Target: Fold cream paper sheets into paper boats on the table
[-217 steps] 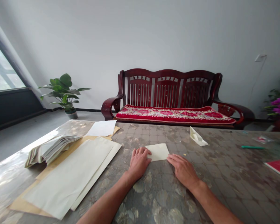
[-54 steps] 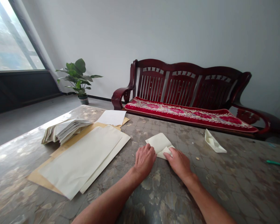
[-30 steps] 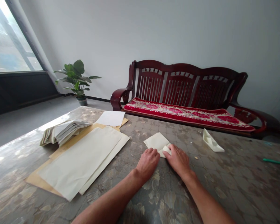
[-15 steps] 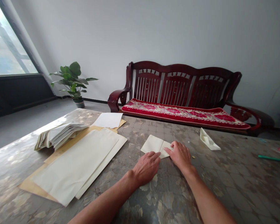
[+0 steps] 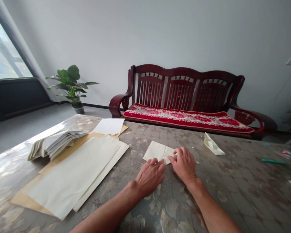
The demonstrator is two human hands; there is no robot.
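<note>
A small folded sheet of cream paper (image 5: pixel 155 151) lies flat on the table, a crease running across it right of its middle. My left hand (image 5: pixel 150 174) is closed on its near edge, with the fingertips bent onto the paper. At the right end, my right hand (image 5: pixel 184 164) grips the paper between thumb and fingers, covering that corner. Both wrists are low over the tabletop. A folded paper boat (image 5: pixel 212 144) rests to the right of my right hand, apart from it.
Large cream sheets (image 5: pixel 75 171) lie over brown paper (image 5: pixel 21 197) at left, beside a stack of folded papers (image 5: pixel 60 142) and a white sheet (image 5: pixel 108 126). A green pen-like stick (image 5: pixel 274 160) lies right. Beyond the patterned table (image 5: pixel 179 213) stands a wooden bench (image 5: pixel 179 87).
My view has turned slightly right, so everything appears shifted left. Both hands stay at the folded paper, and the left fingers have shifted slightly along its near edge.
</note>
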